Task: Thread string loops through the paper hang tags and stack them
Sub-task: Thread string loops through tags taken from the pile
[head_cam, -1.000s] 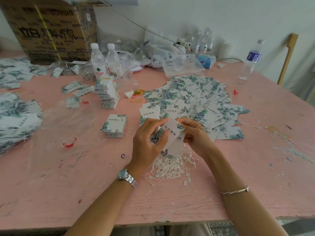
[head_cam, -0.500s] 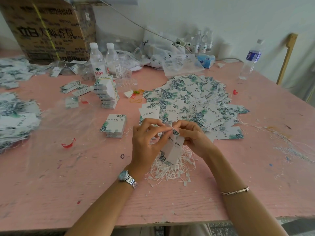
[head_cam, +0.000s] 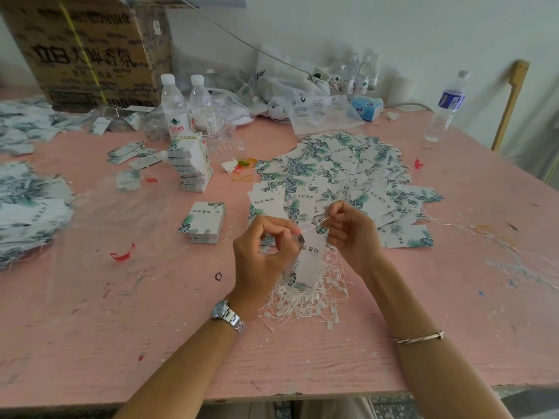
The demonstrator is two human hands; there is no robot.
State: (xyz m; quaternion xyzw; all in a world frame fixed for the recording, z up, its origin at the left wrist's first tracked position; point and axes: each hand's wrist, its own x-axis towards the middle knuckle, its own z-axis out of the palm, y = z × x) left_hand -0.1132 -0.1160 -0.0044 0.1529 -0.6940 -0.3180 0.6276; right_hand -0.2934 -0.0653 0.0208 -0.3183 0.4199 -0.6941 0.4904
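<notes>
Head view shows the hang tag (head_cam: pixel 311 255) held upright between your hands, just above the pile of string loops (head_cam: pixel 305 300) at the near middle of the pink table (head_cam: pixel 121 328). A thin white string (head_cam: pixel 314 225) runs across its top end; the hole itself is too small to make out. Your left hand (head_cam: pixel 260 258) pinches the tag's upper edge between thumb and forefinger, the other fingers curled. Your right hand (head_cam: pixel 351 234) pinches the string with narrow fingertips. The risk lies in that pull: tug sideways or too hard and the paper at the hole may tear, or the string may slip from your fingertips and drop back out. The tag hangs over the loose loops, so its lower end could snag one and drag up a tangle. Behind lies the broad spread of leaf-print tags (head_cam: pixel 341 170); to the left sits a small neat stack (head_cam: pixel 205 222) that a careless drop could knock askew
</notes>
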